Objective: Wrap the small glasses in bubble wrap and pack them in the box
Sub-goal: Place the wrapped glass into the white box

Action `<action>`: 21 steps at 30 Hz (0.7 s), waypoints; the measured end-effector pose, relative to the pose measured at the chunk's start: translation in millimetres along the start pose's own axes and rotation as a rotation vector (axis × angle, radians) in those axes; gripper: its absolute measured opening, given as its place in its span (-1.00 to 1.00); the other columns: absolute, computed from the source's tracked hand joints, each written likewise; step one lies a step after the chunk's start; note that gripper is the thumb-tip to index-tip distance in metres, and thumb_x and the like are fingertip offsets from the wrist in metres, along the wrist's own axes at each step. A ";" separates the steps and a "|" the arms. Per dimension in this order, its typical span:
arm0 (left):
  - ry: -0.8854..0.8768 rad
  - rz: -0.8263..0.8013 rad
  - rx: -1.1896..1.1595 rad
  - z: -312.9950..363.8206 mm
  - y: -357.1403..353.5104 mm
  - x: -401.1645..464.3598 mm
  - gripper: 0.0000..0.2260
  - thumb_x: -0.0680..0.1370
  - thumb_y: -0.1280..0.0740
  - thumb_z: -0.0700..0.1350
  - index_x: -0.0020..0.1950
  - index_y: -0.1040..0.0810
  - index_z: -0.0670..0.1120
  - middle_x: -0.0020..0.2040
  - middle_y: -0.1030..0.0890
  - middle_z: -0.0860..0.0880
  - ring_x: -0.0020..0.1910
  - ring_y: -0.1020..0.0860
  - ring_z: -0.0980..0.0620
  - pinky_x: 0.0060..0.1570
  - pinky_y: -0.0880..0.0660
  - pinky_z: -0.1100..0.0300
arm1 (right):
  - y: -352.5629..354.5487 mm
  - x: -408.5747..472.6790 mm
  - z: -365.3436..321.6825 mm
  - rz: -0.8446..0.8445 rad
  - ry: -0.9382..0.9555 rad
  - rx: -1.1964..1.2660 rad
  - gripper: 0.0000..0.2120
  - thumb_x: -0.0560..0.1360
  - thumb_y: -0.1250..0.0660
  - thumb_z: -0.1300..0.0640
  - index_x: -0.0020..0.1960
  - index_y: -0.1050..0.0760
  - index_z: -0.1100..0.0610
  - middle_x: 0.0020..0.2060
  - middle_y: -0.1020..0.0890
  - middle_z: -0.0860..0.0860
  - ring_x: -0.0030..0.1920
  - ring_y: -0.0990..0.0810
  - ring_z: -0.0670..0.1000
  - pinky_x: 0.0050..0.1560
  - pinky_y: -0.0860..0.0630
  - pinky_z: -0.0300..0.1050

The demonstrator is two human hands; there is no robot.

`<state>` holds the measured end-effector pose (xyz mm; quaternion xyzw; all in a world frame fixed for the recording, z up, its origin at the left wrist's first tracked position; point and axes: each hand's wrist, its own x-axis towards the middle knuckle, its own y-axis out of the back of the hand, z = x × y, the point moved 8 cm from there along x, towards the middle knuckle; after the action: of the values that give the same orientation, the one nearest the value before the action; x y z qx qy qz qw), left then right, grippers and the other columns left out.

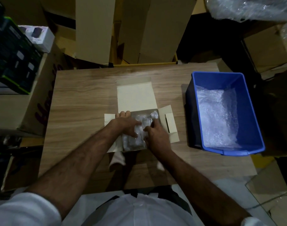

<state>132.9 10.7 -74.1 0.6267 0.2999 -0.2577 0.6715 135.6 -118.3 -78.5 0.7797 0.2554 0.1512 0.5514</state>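
While the box (169, 126) sits open on the counter (84, 101), the left hand (125, 123) and right hand (155, 136) both press, fingers spread, on wrapped glasses (139, 128) inside.

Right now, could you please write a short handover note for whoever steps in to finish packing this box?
Left hand: resting on the bubble-wrapped bundles at the left side of the open box.
Right hand: pressing on the same bundles from the right; whether either hand grips is unclear.
Things: the box sits mid-table, flaps spread open. The blue bin to the right holds loose bubble wrap.
Done: wrapped bundles are in the box.
Left: settle them and close the flaps. No unwrapped glasses are visible.
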 end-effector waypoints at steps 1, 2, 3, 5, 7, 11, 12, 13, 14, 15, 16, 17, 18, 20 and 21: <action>-0.006 -0.001 -0.026 -0.6 -1.1 -0.9 -0.32 0.52 -0.33 0.32 0.59 -0.15 0.29 0.51 -0.17 -0.21 0.48 -0.17 -0.26 0.45 -0.15 -0.10 | 1.9 -0.5 0.7 0.017 -0.006 0.020 -0.77 0.35 -0.60 0.13 -0.03 -0.66 0.10 0.09 -0.59 0.08 -0.11 -0.57 -0.06 -0.17 -0.58 -0.20; -0.015 0.004 -0.047 -0.7 -2.3 -1.8 -0.32 0.52 -0.31 0.35 0.59 -0.15 0.29 0.51 -0.17 -0.22 0.48 -0.16 -0.27 0.45 -0.14 -0.10 | 2.7 -1.7 2.1 0.028 -0.010 0.048 -0.78 0.36 -0.59 0.14 -0.04 -0.65 0.10 0.12 -0.58 0.08 -0.08 -0.57 -0.06 -0.14 -0.58 -0.21; -0.022 0.013 -0.063 -0.1 -3.8 -2.1 -0.33 0.52 -0.29 0.36 0.59 -0.17 0.29 0.51 -0.18 -0.22 0.48 -0.15 -0.27 0.45 -0.13 -0.11 | 3.4 -3.0 3.4 0.025 -0.014 0.073 -0.78 0.37 -0.58 0.15 -0.02 -0.64 0.10 0.17 -0.56 0.07 -0.03 -0.57 -0.06 -0.11 -0.58 -0.22; -0.025 0.027 -0.081 0.9 -6.5 -2.3 -0.34 0.51 -0.29 0.37 0.58 -0.21 0.27 0.50 -0.19 -0.22 0.47 -0.16 -0.28 0.44 -0.14 -0.13 | 5.2 -6.1 5.5 0.014 -0.010 0.101 -0.74 0.40 -0.57 0.14 0.05 -0.62 0.08 0.29 -0.51 0.05 0.07 -0.57 -0.06 -0.02 -0.58 -0.23; -0.025 0.048 -0.123 0.7 -6.7 -1.2 -0.33 0.49 -0.33 0.36 0.56 -0.26 0.24 0.48 -0.21 -0.19 0.44 -0.19 -0.25 0.41 -0.18 -0.11 | 7.4 -8.7 8.0 -0.006 -0.001 0.138 -0.69 0.39 -0.57 0.14 0.11 -0.61 0.07 0.37 -0.46 0.03 0.14 -0.56 -0.06 0.03 -0.58 -0.22; -0.042 0.157 -0.208 -1.4 -3.9 -4.1 -0.27 0.43 -0.45 0.30 0.52 -0.34 0.10 0.41 -0.31 -0.11 0.38 -0.26 -0.17 0.34 -0.23 -0.07 | 6.7 -8.2 16.0 -0.119 0.001 0.100 -0.64 0.43 -0.53 0.19 0.20 -0.57 0.09 0.39 -0.41 0.01 0.10 -0.61 0.02 0.00 -0.64 -0.04; -0.049 0.187 -0.212 -0.3 -4.5 -6.8 -0.22 0.40 -0.47 0.31 0.53 -0.33 0.06 0.42 -0.32 -0.11 0.38 -0.28 -0.16 0.33 -0.24 -0.08 | 6.7 -7.2 17.8 -0.134 0.005 0.085 -0.62 0.44 -0.52 0.20 0.22 -0.54 0.10 0.37 -0.42 0.02 0.08 -0.62 0.05 -0.02 -0.65 0.00; -0.061 0.205 -0.213 1.8 -6.5 -9.0 -0.16 0.37 -0.49 0.33 0.54 -0.31 0.03 0.44 -0.32 -0.10 0.40 -0.28 -0.16 0.33 -0.24 -0.09 | 6.4 -6.1 19.0 -0.146 0.008 0.074 -0.60 0.44 -0.51 0.20 0.25 -0.53 0.10 0.37 -0.42 0.03 0.07 -0.63 0.06 -0.03 -0.65 0.02; -0.074 0.213 -0.215 4.1 -9.1 -11.1 -0.12 0.35 -0.50 0.32 0.56 -0.28 0.01 0.49 -0.30 -0.10 0.44 -0.27 -0.17 0.36 -0.23 -0.11 | 6.1 -5.4 19.5 -0.151 0.012 0.063 -0.57 0.44 -0.51 0.20 0.27 -0.51 0.10 0.39 -0.41 0.05 0.08 -0.64 0.07 -0.02 -0.66 0.02; -0.084 0.211 -0.217 5.6 -12.4 -12.3 -0.10 0.36 -0.52 0.29 0.58 -0.25 0.00 0.54 -0.26 -0.10 0.49 -0.24 -0.18 0.41 -0.22 -0.12 | 5.9 -4.8 19.4 -0.149 0.015 0.055 -0.55 0.44 -0.51 0.20 0.30 -0.50 0.09 0.42 -0.39 0.06 0.08 -0.64 0.07 -0.01 -0.66 0.01; -0.088 0.205 -0.215 6.1 -15.2 -13.5 -0.11 0.39 -0.52 0.25 0.59 -0.23 -0.01 0.58 -0.21 -0.10 0.53 -0.20 -0.19 0.45 -0.19 -0.13 | 6.0 -5.0 18.6 -0.142 0.019 0.051 -0.53 0.44 -0.52 0.20 0.31 -0.50 0.09 0.46 -0.36 0.08 0.07 -0.64 0.07 -0.01 -0.67 0.00; -0.089 0.200 -0.211 5.6 -17.2 -14.2 -0.13 0.42 -0.52 0.22 0.60 -0.20 -0.03 0.61 -0.17 -0.10 0.56 -0.16 -0.18 0.48 -0.16 -0.12 | 5.5 -5.0 17.9 -0.134 0.023 0.047 -0.51 0.43 -0.53 0.20 0.33 -0.49 0.08 0.49 -0.33 0.10 0.06 -0.65 0.06 -0.02 -0.67 -0.02; -0.092 0.193 -0.206 5.2 -17.5 -15.2 -0.13 0.44 -0.51 0.19 0.61 -0.18 -0.05 0.63 -0.14 -0.10 0.58 -0.14 -0.18 0.49 -0.14 -0.11 | 4.8 -5.1 17.2 -0.128 0.027 0.042 -0.49 0.43 -0.54 0.18 0.33 -0.49 0.08 0.51 -0.32 0.11 0.05 -0.65 0.05 -0.03 -0.67 -0.04; -0.099 0.172 -0.206 5.4 -16.0 -16.7 -0.13 0.45 -0.51 0.15 0.62 -0.16 -0.09 0.64 -0.10 -0.10 0.59 -0.11 -0.18 0.51 -0.11 -0.09 | 2.8 -5.2 15.9 -0.126 0.036 0.029 -0.48 0.41 -0.55 0.16 0.32 -0.48 0.09 0.50 -0.34 0.12 0.03 -0.66 0.04 -0.06 -0.67 -0.06; -0.101 0.159 -0.209 5.8 -15.3 -16.7 -0.14 0.46 -0.52 0.12 0.61 -0.15 -0.10 0.65 -0.10 -0.10 0.59 -0.11 -0.18 0.51 -0.11 -0.09 | 1.5 -5.0 15.4 -0.125 0.041 0.025 -0.48 0.41 -0.55 0.16 0.31 -0.47 0.10 0.49 -0.37 0.13 0.03 -0.66 0.05 -0.07 -0.66 -0.06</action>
<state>110.9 3.2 -72.2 0.5614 0.2404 -0.2020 0.7657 139.8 -133.6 -82.2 0.7657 0.3165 0.1292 0.5448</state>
